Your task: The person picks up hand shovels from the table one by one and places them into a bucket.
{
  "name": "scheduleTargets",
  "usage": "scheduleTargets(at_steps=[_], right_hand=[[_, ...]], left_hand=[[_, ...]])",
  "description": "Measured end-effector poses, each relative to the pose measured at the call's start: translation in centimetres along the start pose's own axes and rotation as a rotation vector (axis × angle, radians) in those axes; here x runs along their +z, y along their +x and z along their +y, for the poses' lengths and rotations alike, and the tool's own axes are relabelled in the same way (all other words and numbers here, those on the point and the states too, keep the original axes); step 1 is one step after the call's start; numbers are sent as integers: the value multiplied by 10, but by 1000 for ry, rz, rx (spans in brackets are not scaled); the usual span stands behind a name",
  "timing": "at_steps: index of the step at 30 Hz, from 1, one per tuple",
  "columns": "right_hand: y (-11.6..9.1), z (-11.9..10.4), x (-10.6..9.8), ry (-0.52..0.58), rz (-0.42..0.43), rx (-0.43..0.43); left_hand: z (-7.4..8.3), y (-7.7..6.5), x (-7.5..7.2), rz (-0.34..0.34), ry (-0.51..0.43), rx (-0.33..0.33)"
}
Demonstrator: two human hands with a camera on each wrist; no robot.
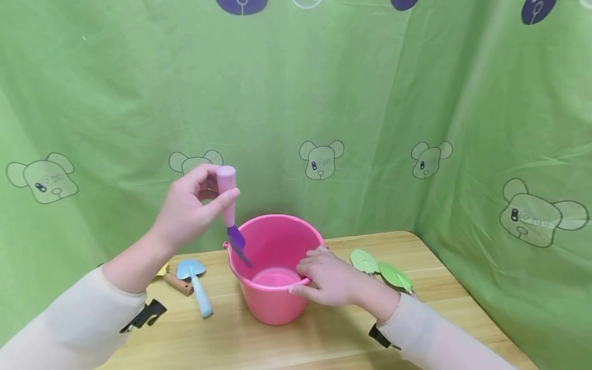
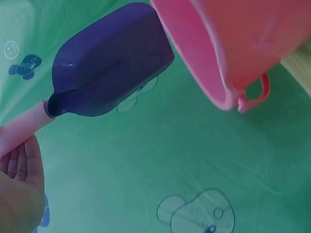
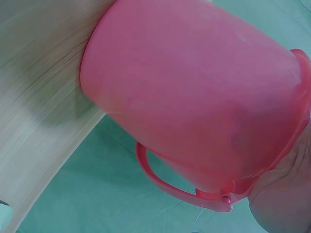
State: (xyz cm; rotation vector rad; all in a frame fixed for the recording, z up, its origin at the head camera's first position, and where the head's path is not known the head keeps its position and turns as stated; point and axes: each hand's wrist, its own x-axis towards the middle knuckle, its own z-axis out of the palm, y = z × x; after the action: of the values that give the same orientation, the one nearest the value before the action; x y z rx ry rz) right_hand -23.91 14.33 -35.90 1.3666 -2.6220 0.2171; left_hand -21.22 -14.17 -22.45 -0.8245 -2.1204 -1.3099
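A pink bucket [image 1: 275, 303] stands upright on the table. My left hand [image 1: 187, 208] grips the pink handle of a hand trowel [image 1: 226, 198] with a purple blade [image 2: 112, 60]. It holds the trowel blade-down, and in the head view the tip overlaps the left part of the bucket's opening. Over the bucket's right rim lies my right hand [image 1: 330, 277], its fingers curled inside and its thumb outside. The bucket's own handle [image 3: 170, 189] hangs down outside its wall in the right wrist view.
Left of the bucket lie a light blue trowel [image 1: 196, 288] and a yellow tool with a brown handle [image 1: 178, 283]. Two green tools [image 1: 395, 276] lie to the right, partly behind my right arm. A green curtain [image 1: 277, 103] hangs behind the wooden table [image 1: 208, 344].
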Motion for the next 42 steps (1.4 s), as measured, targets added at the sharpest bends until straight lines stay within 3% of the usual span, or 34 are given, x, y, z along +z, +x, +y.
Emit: scheduleTargets(at_steps=[10, 18, 28, 42], right_hand=[[0, 0, 2, 3, 1, -7], [0, 1, 2, -4, 5, -5], [1, 0, 0, -11, -1, -1], [0, -2, -1, -16, -12, 10]], left_hand=[[-11, -6, 18, -43, -7, -46], [7, -13, 28, -58, -34, -106], [-35, -23, 47, -30, -61, -207], [-60, -33, 74, -60, -85, -291]])
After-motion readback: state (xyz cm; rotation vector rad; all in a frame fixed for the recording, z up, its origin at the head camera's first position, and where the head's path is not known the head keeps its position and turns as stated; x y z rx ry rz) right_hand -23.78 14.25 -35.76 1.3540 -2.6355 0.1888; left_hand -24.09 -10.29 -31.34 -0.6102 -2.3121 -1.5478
